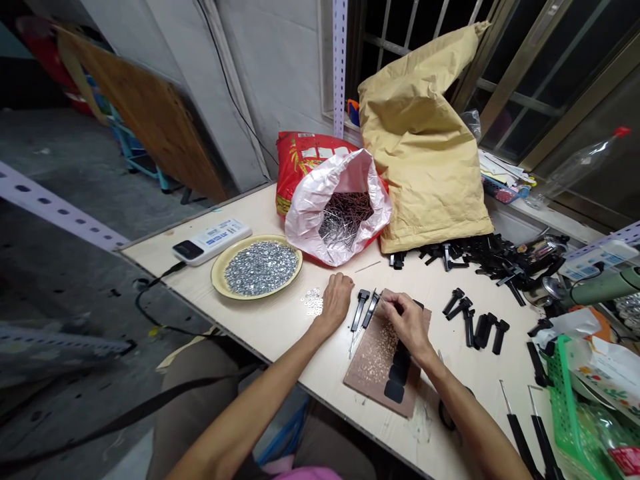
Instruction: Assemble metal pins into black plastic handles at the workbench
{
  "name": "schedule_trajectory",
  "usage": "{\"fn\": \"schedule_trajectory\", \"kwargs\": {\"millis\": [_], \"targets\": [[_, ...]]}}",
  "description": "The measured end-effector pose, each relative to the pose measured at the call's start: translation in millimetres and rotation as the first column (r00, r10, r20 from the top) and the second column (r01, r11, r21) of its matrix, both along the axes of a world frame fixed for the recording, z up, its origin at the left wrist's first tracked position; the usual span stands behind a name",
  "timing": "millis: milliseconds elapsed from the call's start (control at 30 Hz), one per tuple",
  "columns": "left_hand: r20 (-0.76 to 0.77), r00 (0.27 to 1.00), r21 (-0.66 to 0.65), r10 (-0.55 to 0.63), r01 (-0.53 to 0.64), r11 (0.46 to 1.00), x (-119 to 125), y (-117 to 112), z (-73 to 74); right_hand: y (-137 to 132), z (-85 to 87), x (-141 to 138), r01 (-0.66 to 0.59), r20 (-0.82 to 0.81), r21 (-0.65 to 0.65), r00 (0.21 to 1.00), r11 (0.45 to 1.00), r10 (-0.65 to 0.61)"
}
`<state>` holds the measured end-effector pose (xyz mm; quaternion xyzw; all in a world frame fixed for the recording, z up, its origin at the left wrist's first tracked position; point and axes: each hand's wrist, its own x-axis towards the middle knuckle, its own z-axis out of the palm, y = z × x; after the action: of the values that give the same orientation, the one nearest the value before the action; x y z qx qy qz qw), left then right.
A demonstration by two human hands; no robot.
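The right hand (407,327) was curled closed, its fingers pinching a black plastic piece (418,305) at the top edge of a brown board (363,377), though the hand hid most of that piece. More black pieces (397,373) lay in a column on the board among pale specks. The left hand (336,300) rested on the wooden table (295,347), fingers loosely curled and nothing visible in them, just beside two black-handled metal spikes (361,310) and near a small heap of silver bits (313,302). Farther off sat a plate (215,273) of the same bits, a white bag (305,227) of nails (345,217), and a large pile of black parts (480,257).

The spikes' sharp tips lay close to the left hand, so a careless reach could scratch it. A bump from that wrist could also scatter the small, loose heap.
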<state>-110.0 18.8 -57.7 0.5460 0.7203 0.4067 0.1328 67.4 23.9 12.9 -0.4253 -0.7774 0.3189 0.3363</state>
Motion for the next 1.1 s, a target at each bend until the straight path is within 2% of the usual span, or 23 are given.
{"fn": "schedule_trajectory", "kwargs": {"millis": [67,133,200,267,300,367,500,633,833,1100], "targets": [[0.186,0.982,0.010,0.007,-0.009,1.000,-2,-5,7.2,-5,0.1,-1,-0.031,0.047,0.067,0.999,0.997,0.028],[0.429,0.903,-0.017,-0.008,0.017,1.000,-2,-14,16.0,-10,0.6,-3,-0.057,0.072,0.124,0.996,0.991,0.048],[0.675,0.737,-0.049,-0.021,0.073,0.996,2,-24,25.3,-15,0.4,-7,-0.073,0.082,0.161,0.995,0.984,0.061],[0.860,0.511,-0.039,-0.014,0.092,0.995,10,-34,34.4,-19,-0.3,-12,-0.088,0.094,0.189,0.993,0.978,0.071],[0.902,0.431,-0.026,-0.012,0.080,0.996,14,-38,38.7,-21,-0.5,-14,-0.096,0.110,0.197,0.991,0.976,0.076],[0.940,0.340,-0.001,-0.016,0.050,0.999,21,-45,46.2,-25,-0.3,-17,-0.112,0.158,0.211,0.984,0.971,0.080],[0.965,0.260,0.024,-0.033,0.039,0.999,25,-53,56.0,-29,3.2,-20,-0.127,0.240,0.233,0.968,0.964,0.070],[0.972,0.230,0.031,-0.044,0.059,0.998,19,-58,59.8,-33,9.0,-21,-0.132,0.322,0.258,0.946,0.957,0.043],[0.955,0.293,0.041,-0.053,0.045,0.998,14,-62,61.8,-42,12.2,-25,-0.103,0.459,0.343,0.885,0.934,-0.071],[0.906,0.414,0.044,-0.089,0.115,0.992,14,-70,63.7,-47,15.8,-19,-0.180,0.523,0.528,0.839,0.830,-0.151]]}}
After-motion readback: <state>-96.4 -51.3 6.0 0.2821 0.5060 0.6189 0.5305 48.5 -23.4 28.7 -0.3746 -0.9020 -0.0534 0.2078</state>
